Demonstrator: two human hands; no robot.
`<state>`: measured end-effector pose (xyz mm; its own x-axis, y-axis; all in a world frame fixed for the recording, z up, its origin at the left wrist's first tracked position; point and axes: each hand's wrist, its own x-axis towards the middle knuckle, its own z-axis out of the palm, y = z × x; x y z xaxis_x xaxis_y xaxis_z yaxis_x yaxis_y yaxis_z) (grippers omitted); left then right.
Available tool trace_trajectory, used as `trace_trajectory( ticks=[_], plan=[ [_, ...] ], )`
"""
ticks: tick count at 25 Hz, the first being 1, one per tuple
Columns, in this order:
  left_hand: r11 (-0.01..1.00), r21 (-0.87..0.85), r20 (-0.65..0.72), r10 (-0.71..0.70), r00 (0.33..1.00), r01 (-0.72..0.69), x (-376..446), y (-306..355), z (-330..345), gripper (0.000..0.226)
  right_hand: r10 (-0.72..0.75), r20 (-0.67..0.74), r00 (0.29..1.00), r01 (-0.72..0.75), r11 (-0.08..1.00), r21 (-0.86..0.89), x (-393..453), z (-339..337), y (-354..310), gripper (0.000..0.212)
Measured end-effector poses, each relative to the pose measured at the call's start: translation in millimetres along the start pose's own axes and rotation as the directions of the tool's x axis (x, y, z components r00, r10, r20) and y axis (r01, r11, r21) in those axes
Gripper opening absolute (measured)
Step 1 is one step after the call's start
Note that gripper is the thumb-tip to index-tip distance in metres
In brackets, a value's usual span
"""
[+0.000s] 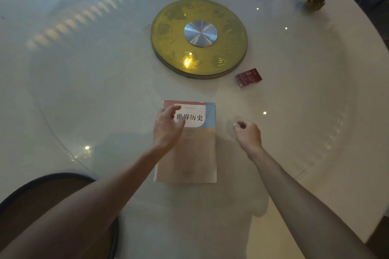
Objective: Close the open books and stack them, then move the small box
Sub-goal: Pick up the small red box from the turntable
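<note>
A closed book with a pale cover, a white title panel and black characters lies flat on the white table, near me in the middle. Whether another book lies under it I cannot tell. My left hand rests on the book's upper left part, fingers spread over the cover. My right hand hovers to the right of the book, fingers loosely curled, holding nothing. A small dark red box lies on the table farther away to the right, apart from both hands.
A round gold turntable base with a silver hub sits beyond the book. A dark gold round object stands at the far right beside clear glassware. The back of a chair is at the lower left. The table's edge curves along the right.
</note>
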<state>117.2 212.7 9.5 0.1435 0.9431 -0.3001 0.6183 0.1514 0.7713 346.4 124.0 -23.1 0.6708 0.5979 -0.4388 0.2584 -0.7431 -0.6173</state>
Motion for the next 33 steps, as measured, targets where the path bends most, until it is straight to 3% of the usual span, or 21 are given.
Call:
trace_trajectory(
  ticks=[4,11,16,19,22,26,33],
  plan=[
    [0.959,-0.268,0.140,-0.057,0.988,0.094,46,67,49,0.041,-0.031,-0.064,0.997,0.029,0.999,-0.028,66,-36,-12,0.048],
    [0.919,-0.308,0.387,-0.115,0.915,0.246,91,116,139,0.062,-0.142,0.081,0.987,0.148,0.986,-0.078,148,-65,-37,0.059],
    [0.869,-0.371,0.399,-0.170,0.901,0.328,112,123,168,0.064,-0.093,0.092,0.991,0.081,0.988,0.134,171,-58,-42,0.043],
    [0.864,-0.384,0.415,-0.152,0.897,0.325,118,126,172,0.035,-0.075,0.027,0.997,0.069,0.983,0.168,177,-55,-39,0.016],
    [0.855,-0.402,0.373,-0.174,0.911,0.328,116,128,168,0.016,-0.043,0.012,0.999,0.039,0.973,0.228,170,-55,-37,0.017],
    [0.862,-0.390,0.259,-0.236,0.937,0.325,103,123,152,0.043,-0.056,0.045,0.997,0.038,0.942,0.333,143,-56,-42,0.021],
    [0.852,-0.441,0.075,-0.279,0.957,0.283,53,103,73,0.030,-0.169,0.172,0.970,0.091,0.916,0.391,58,-38,-91,0.016]
  ],
)
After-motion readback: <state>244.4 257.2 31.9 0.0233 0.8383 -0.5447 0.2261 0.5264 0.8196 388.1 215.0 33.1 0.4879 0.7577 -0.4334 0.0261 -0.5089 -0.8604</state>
